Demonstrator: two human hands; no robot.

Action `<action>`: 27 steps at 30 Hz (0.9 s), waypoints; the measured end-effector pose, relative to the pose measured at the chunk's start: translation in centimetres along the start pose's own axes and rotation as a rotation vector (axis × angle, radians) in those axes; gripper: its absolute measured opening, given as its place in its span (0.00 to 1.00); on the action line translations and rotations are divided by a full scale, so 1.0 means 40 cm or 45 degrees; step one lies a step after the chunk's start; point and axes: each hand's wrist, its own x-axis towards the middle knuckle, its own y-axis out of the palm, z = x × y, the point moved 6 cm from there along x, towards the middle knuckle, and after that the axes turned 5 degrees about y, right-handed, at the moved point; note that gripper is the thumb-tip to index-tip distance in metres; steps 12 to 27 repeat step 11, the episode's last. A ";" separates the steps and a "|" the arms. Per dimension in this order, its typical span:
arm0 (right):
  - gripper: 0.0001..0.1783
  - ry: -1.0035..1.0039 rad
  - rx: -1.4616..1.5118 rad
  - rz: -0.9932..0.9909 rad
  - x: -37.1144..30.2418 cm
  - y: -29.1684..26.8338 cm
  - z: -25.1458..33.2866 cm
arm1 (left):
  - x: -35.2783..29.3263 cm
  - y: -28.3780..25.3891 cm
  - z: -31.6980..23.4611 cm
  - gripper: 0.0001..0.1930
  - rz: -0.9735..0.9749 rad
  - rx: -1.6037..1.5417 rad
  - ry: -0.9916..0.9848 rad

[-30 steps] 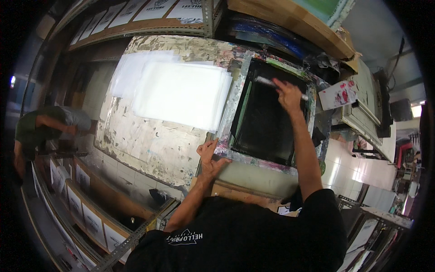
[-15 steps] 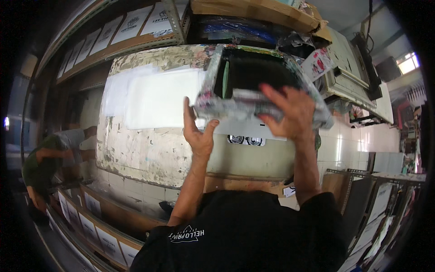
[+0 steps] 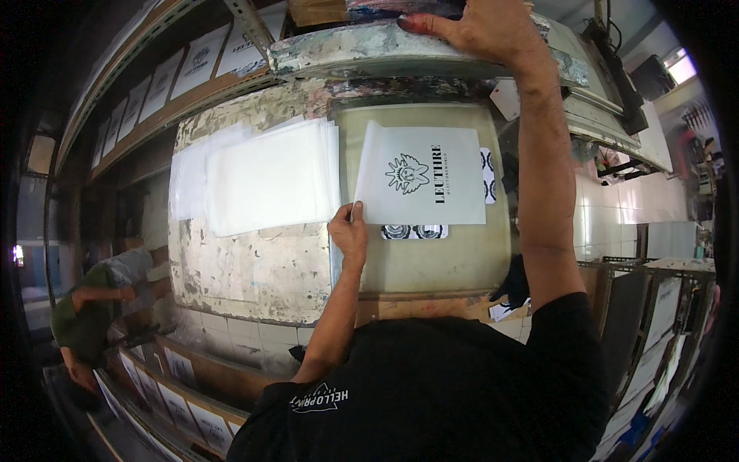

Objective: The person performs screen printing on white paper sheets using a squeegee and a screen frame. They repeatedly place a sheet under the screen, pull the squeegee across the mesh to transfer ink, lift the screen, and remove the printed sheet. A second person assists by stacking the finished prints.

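Note:
My right hand [image 3: 496, 32] grips a raised, paint-smeared screen-printing frame [image 3: 346, 50] along its near bar. The thumb, stained dark red, lies on the bar, and the fingers are partly hidden. Under the frame, a thin white sheet [image 3: 466, 169] printed in black with a winged figure and lettering lies on a pale yellowish printing board [image 3: 439, 266]. My left hand [image 3: 349, 237] pinches the sheet at its lower left edge, where it lifts slightly. Beside it on the left rests a stack of blank white sheets [image 3: 269, 181]. Black-and-white patterned pieces [image 3: 416, 231] peep out from under the printed sheet.
Racks of printed sheets on boards stand at far left [image 3: 162, 85], lower left [image 3: 181, 408] and right [image 3: 654, 323]. A paint-spattered table [image 3: 246, 269] carries the stack. Another person [image 3: 88, 300] bends over at the left. A metal machine [image 3: 608, 108] stands at the far right.
The frame has swung up and away in my right hand, baring the printed sheet. My left hand has moved slightly right and down and closed on the sheet's edge.

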 end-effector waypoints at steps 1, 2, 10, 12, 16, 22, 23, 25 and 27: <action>0.27 0.028 0.023 0.035 0.003 -0.006 0.000 | 0.004 -0.006 -0.011 0.10 -0.018 -0.124 0.011; 0.27 0.055 0.046 0.070 0.005 -0.006 -0.002 | 0.011 -0.016 -0.022 0.10 -0.038 -0.249 0.021; 0.23 -0.058 0.155 0.037 0.014 0.012 0.006 | 0.128 -0.332 0.081 0.09 -0.420 -0.438 0.015; 0.20 -0.094 0.254 0.063 0.016 0.023 0.001 | 0.142 -0.390 0.107 0.09 -0.468 -0.405 0.007; 0.20 -0.094 0.254 0.063 0.016 0.023 0.001 | 0.142 -0.390 0.107 0.09 -0.468 -0.405 0.007; 0.20 -0.094 0.254 0.063 0.016 0.023 0.001 | 0.142 -0.390 0.107 0.09 -0.468 -0.405 0.007; 0.20 -0.094 0.254 0.063 0.016 0.023 0.001 | 0.142 -0.390 0.107 0.09 -0.468 -0.405 0.007; 0.20 -0.094 0.254 0.063 0.016 0.023 0.001 | 0.142 -0.390 0.107 0.09 -0.468 -0.405 0.007; 0.20 -0.094 0.254 0.063 0.016 0.023 0.001 | 0.142 -0.390 0.107 0.09 -0.468 -0.405 0.007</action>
